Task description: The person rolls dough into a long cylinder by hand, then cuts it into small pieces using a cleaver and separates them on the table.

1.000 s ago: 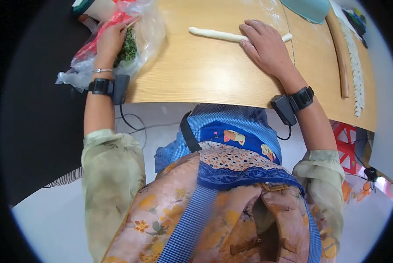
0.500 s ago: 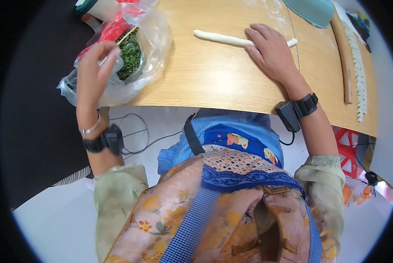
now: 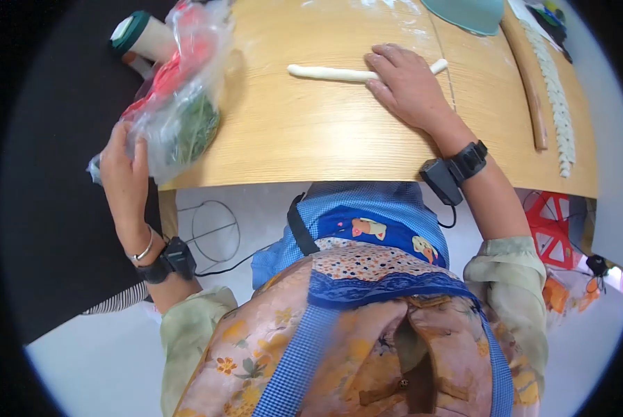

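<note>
My left hand (image 3: 125,174) grips the near left edge of a clear plastic bag (image 3: 160,139) with red on it. Chopped green herbs (image 3: 197,128) show through the plastic, which now covers them. My right hand (image 3: 412,90) lies flat over a white dough rope (image 3: 332,73), its fingers stretched out. The rope's left part and its right tip stick out on either side of the hand. The stretch under the palm is hidden.
A wooden rolling pin (image 3: 527,80) and a long row of overlapping dough pieces (image 3: 554,97) lie at right on the wooden table (image 3: 311,139). A teal bowl (image 3: 468,14) stands at the back, a green-lidded container (image 3: 148,38) at the left. Flour dusts the far side.
The thin stick that was over the herbs is no longer visible. My left hand has moved down and left, and the plastic has come over the herbs. My right hand stays on the dough rope.
</note>
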`<state>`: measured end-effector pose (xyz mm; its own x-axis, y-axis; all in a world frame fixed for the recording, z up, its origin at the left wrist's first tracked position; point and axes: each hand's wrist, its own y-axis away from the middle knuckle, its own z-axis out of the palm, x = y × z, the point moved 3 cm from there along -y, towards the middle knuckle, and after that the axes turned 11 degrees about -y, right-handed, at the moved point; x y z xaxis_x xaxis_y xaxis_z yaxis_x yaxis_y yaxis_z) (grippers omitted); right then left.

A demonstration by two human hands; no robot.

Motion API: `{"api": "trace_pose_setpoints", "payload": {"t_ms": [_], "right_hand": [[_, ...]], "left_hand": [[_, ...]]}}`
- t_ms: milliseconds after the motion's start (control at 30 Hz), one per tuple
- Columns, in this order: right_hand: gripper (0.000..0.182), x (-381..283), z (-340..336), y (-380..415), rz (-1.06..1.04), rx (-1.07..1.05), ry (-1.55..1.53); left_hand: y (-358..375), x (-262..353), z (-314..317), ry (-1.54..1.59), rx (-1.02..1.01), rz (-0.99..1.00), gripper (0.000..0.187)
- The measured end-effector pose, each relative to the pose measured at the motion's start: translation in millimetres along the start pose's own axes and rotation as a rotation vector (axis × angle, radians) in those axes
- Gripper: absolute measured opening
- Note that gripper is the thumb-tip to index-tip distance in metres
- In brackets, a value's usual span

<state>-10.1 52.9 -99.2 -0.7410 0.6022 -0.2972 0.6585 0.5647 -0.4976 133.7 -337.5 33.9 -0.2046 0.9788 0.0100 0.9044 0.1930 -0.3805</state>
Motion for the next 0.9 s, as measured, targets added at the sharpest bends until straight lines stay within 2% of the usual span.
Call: {"api": "trace_pose_setpoints", "payload": {"t_ms": [67,100,133,200,267,333,367,400,433,467,533,567,600,700,767,800,833,867,900], "right_hand": [[0.037,1.7,-0.7,0.1,0.014,0.004,0.015],[0.036,1.7,0.9,0.0,0.003,-0.001,0.008],[0.036,0.7,0.9,-0.8,-0.009,-0.007,0.000],[0.037,-2.4,-1.4,-0.9,-0.003,0.004,0.018],[0.037,-2.5,-0.8,-1.8,-0.015,-0.010,-0.012],[0.035,2.4,-4.0,-2.0,-0.014,-0.021,0.000],[0.034,4.1,-6.6,-0.1,-0.037,-0.021,0.002],[0.033,5.3,-9.5,2.7,-0.060,-0.022,0.002],[0.033,6.8,-18.8,5.8,-0.056,-0.026,0.013],[0.028,9.5,-32.3,8.7,0.001,-0.082,-0.010],[0.023,21.7,-48.1,17.1,0.063,-0.138,-0.029],[0.018,27.0,-52.9,22.4,0.064,-0.108,-0.026],[0.013,31.2,-56.6,26.9,0.064,-0.075,-0.022],[0.010,30.4,-70.1,32.5,0.069,-0.104,-0.081],[0.010,28.9,-73.5,31.2,0.101,-0.105,-0.156],[0.010,30.0,-73.0,32.0,0.129,-0.105,-0.231],[0.010,30.6,-72.4,32.0,0.128,-0.113,-0.236],[0.011,33.3,-71.9,28.7,0.133,-0.146,-0.175],[0.013,36.6,-72.1,22.7,0.136,-0.176,-0.112]], "left_hand": [[-0.1,12.1,7.6,0.002,-0.077,0.124,0.032],[3.0,33.2,6.8,0.017,-0.002,0.247,0.035],[4.4,59.1,7.7,0.029,0.000,0.264,0.035],[17.1,121.5,0.5,0.213,0.269,0.490,0.040],[31.2,172.9,18.5,0.470,0.080,0.683,0.046],[19.7,217.5,46.8,0.644,-0.042,0.813,0.044],[4.6,224.4,70.5,0.661,-0.036,0.817,0.044],[-14.1,229.2,96.6,0.532,0.046,0.796,0.039],[-28.2,230.3,111.8,0.401,0.125,0.769,0.034],[-38.0,224.8,117.8,0.412,0.126,0.770,0.034],[-55.8,210.6,135.2,0.251,-0.173,0.819,0.024],[-54.4,201.3,135.2,0.316,-0.085,0.831,0.017],[-53.3,194.6,134.7,0.318,-0.088,0.838,0.017],[-51.2,174.5,133.1,0.397,-0.213,0.729,0.016],[-53.2,158.5,134.1,0.580,-0.421,0.472,0.019],[-53.2,153.3,136.5,0.582,-0.426,0.464,0.019],[-52.1,150.4,138.5,0.544,-0.438,0.545,0.022],[-52.6,149.2,140.4,0.503,-0.446,0.628,0.025],[-56.5,150.2,137.3,0.502,-0.442,0.624,0.025]]}}
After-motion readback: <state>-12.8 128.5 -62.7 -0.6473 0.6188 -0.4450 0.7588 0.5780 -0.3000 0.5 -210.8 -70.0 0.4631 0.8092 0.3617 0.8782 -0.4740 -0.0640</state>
